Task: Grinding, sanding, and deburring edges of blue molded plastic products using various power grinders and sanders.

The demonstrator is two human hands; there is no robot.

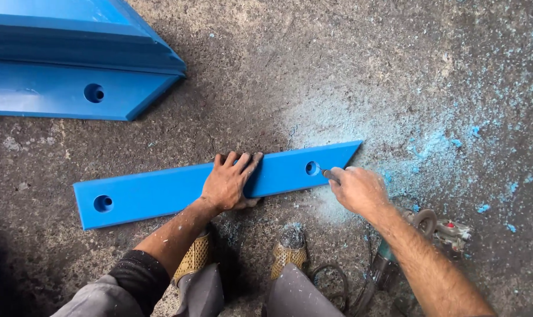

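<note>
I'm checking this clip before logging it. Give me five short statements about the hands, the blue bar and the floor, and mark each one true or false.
1. The left hand lies flat on the blue bar. True.
2. The right hand is empty. False: it holds a small dark tool whose tip is at the bar's hole.
3. The bar rests on a wooden bench. False: it lies on the rough concrete floor.
4. Blue dust and shavings are scattered on the floor to the right of the bar. True.
5. A power tool lies on the floor near the right forearm. True.
</note>
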